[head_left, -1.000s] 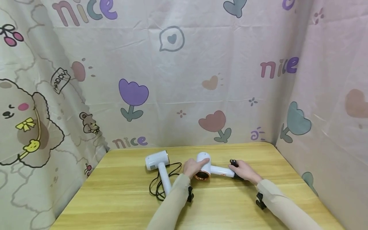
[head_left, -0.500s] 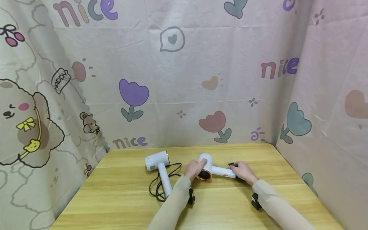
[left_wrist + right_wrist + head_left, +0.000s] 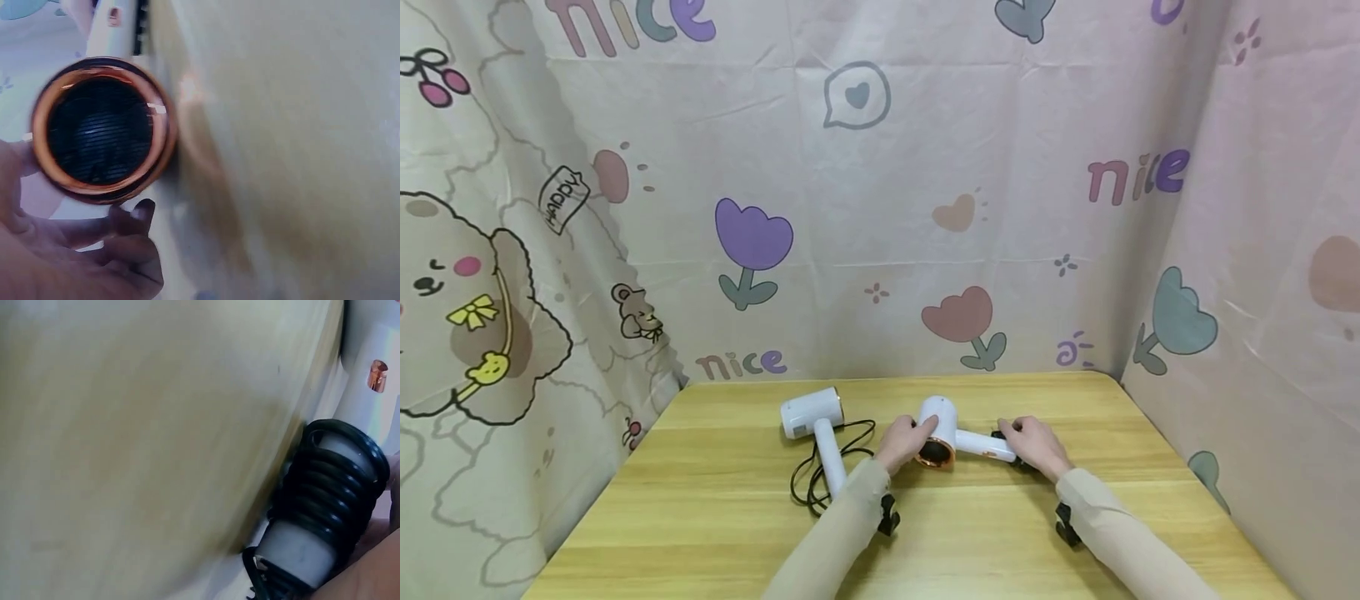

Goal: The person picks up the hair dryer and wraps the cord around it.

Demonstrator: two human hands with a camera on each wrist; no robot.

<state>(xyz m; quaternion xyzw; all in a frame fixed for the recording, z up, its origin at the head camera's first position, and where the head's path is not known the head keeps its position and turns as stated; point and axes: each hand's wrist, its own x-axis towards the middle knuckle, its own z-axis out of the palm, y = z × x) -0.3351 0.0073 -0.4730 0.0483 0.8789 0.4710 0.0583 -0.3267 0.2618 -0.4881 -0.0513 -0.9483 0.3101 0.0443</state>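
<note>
A white hair dryer (image 3: 981, 445) with a copper-rimmed nozzle (image 3: 100, 131) lies on its side, handle pointing right. My left hand (image 3: 901, 444) grips its head, thumb on top and the other fingers curled at the far side and below. At the handle's end, my right hand (image 3: 1036, 446) holds the part wrapped in black cord (image 3: 331, 487). The cord runs in several close coils round the handle, and a dark piece, seemingly the plug (image 3: 997, 434), shows by the thumb. Most of the right fingers are hidden behind the handle in the right wrist view.
A second white hair dryer (image 3: 829, 454) lies to the left, its loose black cord (image 3: 808, 487) looped beside the handle and partly behind the left sleeve (image 3: 842, 517). The wooden table (image 3: 685, 500) meets a printed curtain (image 3: 850, 325) at the back and sides.
The plug, raised with its prongs showing a second ago, is now lowered by the right hand's thumb. The held hair dryer has shifted slightly right. The second hair dryer stays put.
</note>
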